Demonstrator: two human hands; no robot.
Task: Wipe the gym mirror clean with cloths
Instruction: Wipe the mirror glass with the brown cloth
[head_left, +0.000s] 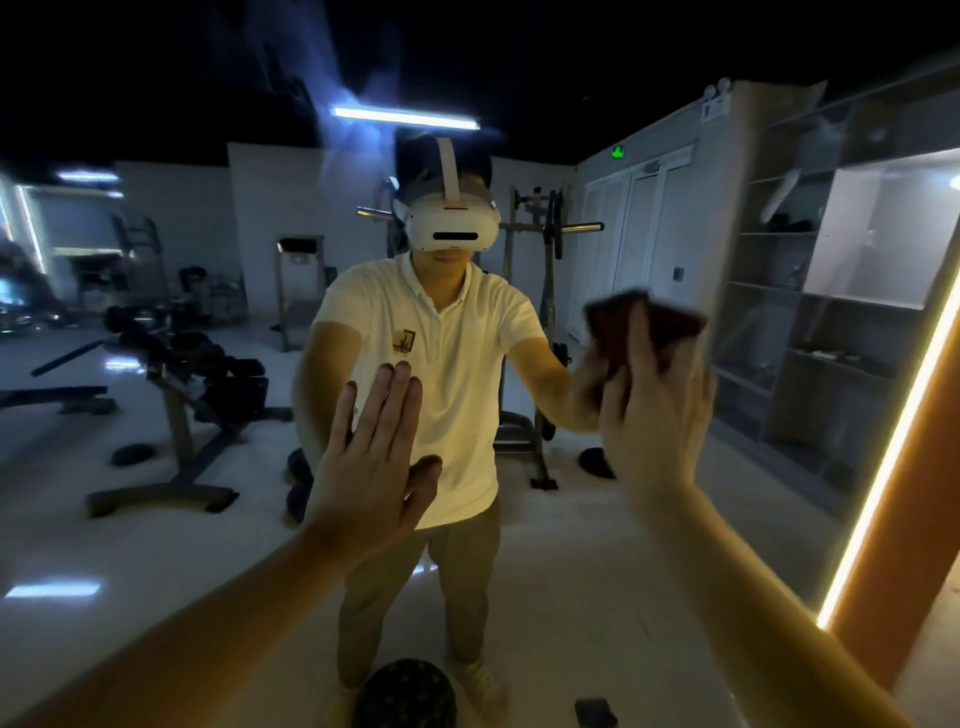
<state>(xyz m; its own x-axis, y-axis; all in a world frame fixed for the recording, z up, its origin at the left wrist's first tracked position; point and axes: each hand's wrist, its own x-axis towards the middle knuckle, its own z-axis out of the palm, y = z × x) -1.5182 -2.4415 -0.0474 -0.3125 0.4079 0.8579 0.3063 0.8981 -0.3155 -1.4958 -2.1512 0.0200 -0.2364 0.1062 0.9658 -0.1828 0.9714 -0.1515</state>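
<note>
The gym mirror (197, 519) fills almost the whole view and reflects me and the room behind. My left hand (371, 462) lies flat against the glass at centre, fingers straight and together, holding nothing. My right hand (657, 410) is raised to the right and presses a dark reddish cloth (649, 327) onto the mirror; the hand and cloth are blurred. Most of the cloth shows above my fingers, and its lower part is hidden behind my hand.
A lit orange mirror frame edge (883, 467) runs down the right side. Reflected in the glass are weight benches (176, 395), a rack and shelving. A dark round object (405, 693) and a small dark item (595, 713) lie at the bottom by the mirror's base.
</note>
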